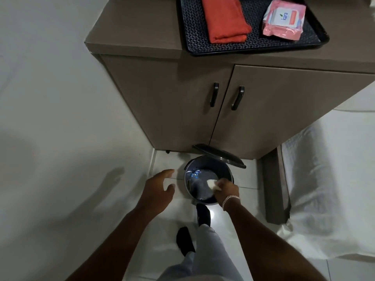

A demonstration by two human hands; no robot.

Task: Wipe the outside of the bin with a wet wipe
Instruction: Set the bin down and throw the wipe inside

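A small dark round pedal bin (203, 165) stands on the white tiled floor in front of the cabinet, its black lid (219, 155) tipped up and back. My right hand (226, 189) is over the bin's near right rim, shut on a crumpled white wet wipe (211, 183). My left hand (159, 187) hovers just left of the bin, fingers apart, holding nothing. One dark shoe (203, 214) rests at the bin's base, where the pedal is hidden. A pink pack of wet wipes (284, 20) lies on the tray above.
A grey-brown cabinet (182, 102) with two black door handles stands behind the bin. On its top sits a dark patterned tray (255, 42) with a folded orange cloth (225, 18). A bed with white sheets (324, 179) is to the right.
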